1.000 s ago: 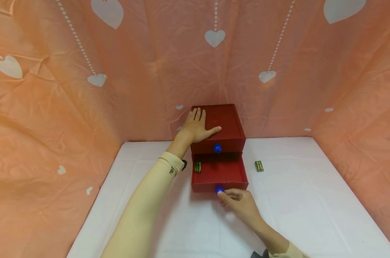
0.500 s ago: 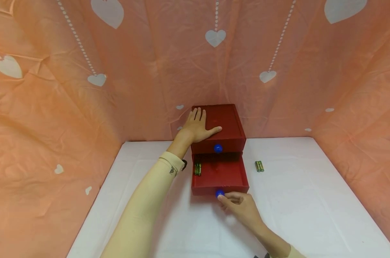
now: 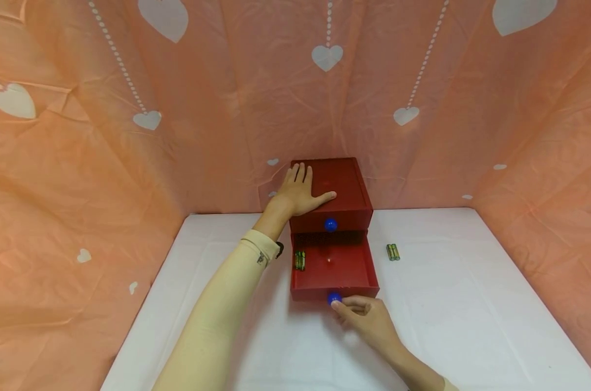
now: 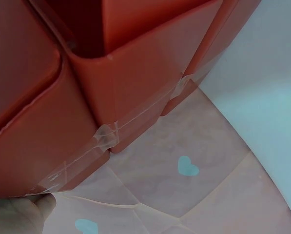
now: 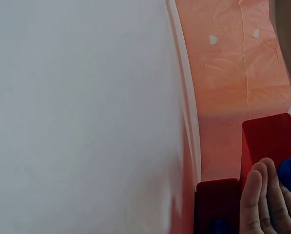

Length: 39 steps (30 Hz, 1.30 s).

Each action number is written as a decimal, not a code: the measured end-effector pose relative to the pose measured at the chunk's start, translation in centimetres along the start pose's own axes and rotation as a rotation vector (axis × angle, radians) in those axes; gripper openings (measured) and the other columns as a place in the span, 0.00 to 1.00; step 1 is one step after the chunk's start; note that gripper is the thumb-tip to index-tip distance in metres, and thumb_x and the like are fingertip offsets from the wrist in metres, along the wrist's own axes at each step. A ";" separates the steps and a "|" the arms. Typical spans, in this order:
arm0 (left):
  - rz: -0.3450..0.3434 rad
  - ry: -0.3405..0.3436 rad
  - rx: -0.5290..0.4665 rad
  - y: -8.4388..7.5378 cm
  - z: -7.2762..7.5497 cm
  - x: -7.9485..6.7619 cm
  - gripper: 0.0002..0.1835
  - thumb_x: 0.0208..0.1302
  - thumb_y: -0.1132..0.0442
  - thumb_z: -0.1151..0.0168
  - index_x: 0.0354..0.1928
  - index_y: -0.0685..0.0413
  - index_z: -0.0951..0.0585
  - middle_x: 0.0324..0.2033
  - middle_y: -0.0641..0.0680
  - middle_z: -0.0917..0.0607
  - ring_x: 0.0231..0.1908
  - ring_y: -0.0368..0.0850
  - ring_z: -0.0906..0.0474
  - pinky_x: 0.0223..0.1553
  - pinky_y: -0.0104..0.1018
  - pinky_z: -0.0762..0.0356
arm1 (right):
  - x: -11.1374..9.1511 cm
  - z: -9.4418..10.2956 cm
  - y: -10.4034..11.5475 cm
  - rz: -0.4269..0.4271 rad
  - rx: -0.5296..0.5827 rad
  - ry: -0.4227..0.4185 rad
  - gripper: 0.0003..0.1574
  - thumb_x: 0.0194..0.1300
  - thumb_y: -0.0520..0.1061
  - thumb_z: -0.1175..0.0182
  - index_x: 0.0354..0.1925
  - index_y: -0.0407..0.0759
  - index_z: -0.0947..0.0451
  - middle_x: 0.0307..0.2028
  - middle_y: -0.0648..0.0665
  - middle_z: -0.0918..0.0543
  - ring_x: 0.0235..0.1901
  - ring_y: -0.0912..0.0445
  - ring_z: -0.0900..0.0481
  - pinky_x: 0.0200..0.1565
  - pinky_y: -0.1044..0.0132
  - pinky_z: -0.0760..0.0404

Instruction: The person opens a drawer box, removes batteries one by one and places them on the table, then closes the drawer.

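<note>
Down the left side of the head view hangs an orange cloth (image 3: 56, 179) with pale hearts, which also runs across the top and down the right; from the bottom edge, left of centre, a cream sleeve (image 3: 205, 320) slants up to a dark band at the wrist; beyond it, near the centre of the frame, the left hand (image 3: 297, 196) lies flat on the red cabinet (image 3: 341, 182), fingers straight and thumb spread to the right, gripping nothing; in the left wrist view part of that hand shows at the lower left corner, and clear tape (image 4: 106, 136) crosses the cabinet's red sides.

Just below centre in the head view, the upper drawer (image 3: 308, 222) is closed, with an upper blue knob (image 3: 330, 225) on its front; beneath it the lower drawer (image 3: 341, 271) stands drawn out, two green batteries (image 3: 300, 260) side by side along its left wall; lower still, at bottom centre, the right hand (image 3: 369, 323) pinches the lower blue knob (image 3: 334, 298) between thumb and curled forefinger, with hardly any gap; to the right of the cabinet, another pair of batteries (image 3: 393, 252) lies on the white table (image 3: 471, 304), well apart from the right hand.
</note>
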<state>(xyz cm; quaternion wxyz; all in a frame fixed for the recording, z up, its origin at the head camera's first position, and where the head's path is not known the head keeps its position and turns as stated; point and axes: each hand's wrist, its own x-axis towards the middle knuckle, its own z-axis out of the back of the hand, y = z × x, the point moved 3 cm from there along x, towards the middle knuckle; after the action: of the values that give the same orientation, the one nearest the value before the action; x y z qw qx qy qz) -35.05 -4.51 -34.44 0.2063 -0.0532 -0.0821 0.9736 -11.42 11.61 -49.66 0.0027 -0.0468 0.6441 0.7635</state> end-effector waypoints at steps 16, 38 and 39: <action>-0.006 -0.006 -0.001 0.0 0.0 0.0 0.59 0.75 0.21 0.62 0.87 0.60 0.59 0.86 0.64 0.61 0.86 0.58 0.70 0.84 0.49 0.73 | -0.8 -0.1 -0.5 0.007 0.022 0.013 0.17 0.71 0.48 0.27 0.44 0.32 0.10 0.35 0.39 0.07 0.34 0.46 0.07 0.39 0.63 0.09; -0.011 -0.007 0.015 0.0 -0.1 0.2 0.59 0.75 0.21 0.62 0.87 0.61 0.59 0.86 0.64 0.61 0.86 0.58 0.69 0.84 0.50 0.72 | -1.2 0.2 -0.5 0.023 -0.011 0.066 0.19 0.73 0.48 0.29 0.45 0.31 0.11 0.39 0.37 0.07 0.38 0.43 0.07 0.41 0.62 0.09; -0.010 -0.007 0.014 0.0 0.0 0.2 0.59 0.75 0.21 0.62 0.87 0.61 0.59 0.86 0.64 0.61 0.86 0.58 0.69 0.84 0.49 0.72 | -1.3 0.3 -0.4 0.028 -0.025 0.066 0.18 0.73 0.49 0.29 0.45 0.32 0.11 0.38 0.38 0.07 0.38 0.44 0.07 0.41 0.63 0.09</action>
<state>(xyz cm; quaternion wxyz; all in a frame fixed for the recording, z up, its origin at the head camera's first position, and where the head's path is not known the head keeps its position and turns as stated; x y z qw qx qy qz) -35.22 -4.43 -34.49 0.2113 -0.0478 -0.0764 0.9733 -10.17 12.05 -49.90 -0.0299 -0.0628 0.6349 0.7694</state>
